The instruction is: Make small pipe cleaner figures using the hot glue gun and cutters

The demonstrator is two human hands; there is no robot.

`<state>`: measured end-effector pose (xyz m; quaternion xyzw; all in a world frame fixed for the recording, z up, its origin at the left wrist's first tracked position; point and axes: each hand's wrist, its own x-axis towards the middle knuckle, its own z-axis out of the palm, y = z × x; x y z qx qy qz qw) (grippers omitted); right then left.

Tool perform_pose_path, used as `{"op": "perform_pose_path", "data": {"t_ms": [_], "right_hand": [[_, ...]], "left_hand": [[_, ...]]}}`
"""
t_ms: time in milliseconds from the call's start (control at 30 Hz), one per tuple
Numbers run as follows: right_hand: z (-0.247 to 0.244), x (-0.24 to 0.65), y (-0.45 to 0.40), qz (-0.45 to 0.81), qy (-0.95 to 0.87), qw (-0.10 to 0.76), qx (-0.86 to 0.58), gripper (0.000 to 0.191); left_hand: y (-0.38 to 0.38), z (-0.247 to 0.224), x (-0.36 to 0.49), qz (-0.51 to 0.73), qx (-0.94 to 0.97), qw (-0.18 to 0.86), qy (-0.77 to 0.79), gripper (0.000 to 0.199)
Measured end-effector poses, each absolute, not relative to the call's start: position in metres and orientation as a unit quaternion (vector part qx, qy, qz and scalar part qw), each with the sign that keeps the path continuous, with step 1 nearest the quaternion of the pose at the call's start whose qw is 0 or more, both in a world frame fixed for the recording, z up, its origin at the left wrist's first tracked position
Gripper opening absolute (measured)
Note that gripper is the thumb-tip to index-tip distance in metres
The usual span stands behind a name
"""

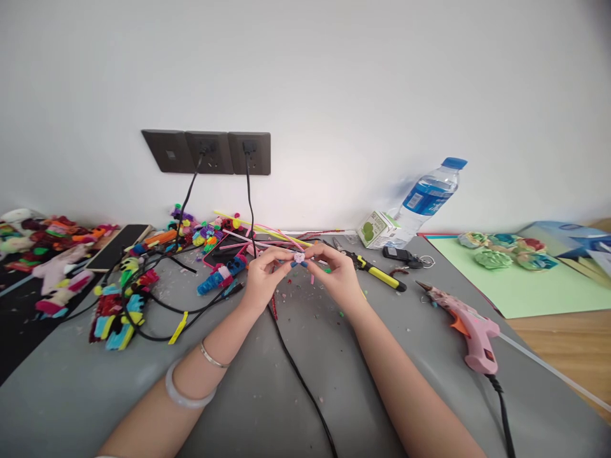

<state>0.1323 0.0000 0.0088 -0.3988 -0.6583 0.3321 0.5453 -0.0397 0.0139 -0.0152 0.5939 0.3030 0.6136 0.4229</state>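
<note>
My left hand [267, 272] and my right hand [335, 272] meet above the grey table. Between their fingertips is a small pale-pink craft piece [299, 257], pinched from both sides; its exact kind is too small to tell. A bit of blue shows beneath it at the fingertips. Just behind the fingers lie long pink and yellow stems [267, 230], like pipe cleaners. To the left of my left hand sits a blue fuzzy figure [222, 277]. Yellow-handled pliers [382, 275] lie right of my right hand.
A pink glue gun [470, 327] rests at the right, its cord running to the front. Behind stand a water bottle [424, 200] and a small box [379, 229]. Black cables [298, 375] cross the table. Fuzzy figures [125, 302] and a phone [117, 248] lie left, green paper [506, 292] right.
</note>
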Motion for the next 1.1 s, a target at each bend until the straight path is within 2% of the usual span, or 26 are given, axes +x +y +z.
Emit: {"op": "perform_pose_path", "data": {"t_ms": [133,267,533,667,833,1100], "right_hand": [[0.0086,0.1311,-0.0009,0.336,-0.650,0.543,-0.412,0.008],[0.0094,0.1303,-0.0015,0.349,-0.648,0.542,-0.407,0.010],[0.0076,0.1292,-0.0006,0.325,-0.655,0.559,-0.391,0.005],[0.0072,0.1292,-0.0004,0.324,-0.657,0.566,-0.377,0.006],[0.0077,0.1292,-0.0005,0.334,-0.653,0.567,-0.375,0.015],[0.0081,0.1317,0.0006,0.356,-0.652,0.561,-0.367,0.022]], "left_hand": [[0.0104,-0.0103,-0.0392,0.599,0.594,0.419,0.335,0.014],[0.0065,-0.0068,-0.0379,0.599,0.568,0.430,0.366,0.026],[0.0065,-0.0077,-0.0384,0.599,0.597,0.379,0.376,0.006],[0.0066,-0.0068,-0.0391,0.597,0.610,0.364,0.372,0.005],[0.0070,-0.0063,-0.0387,0.608,0.611,0.358,0.359,0.006],[0.0096,-0.0095,-0.0397,0.609,0.605,0.389,0.333,0.016]]}}
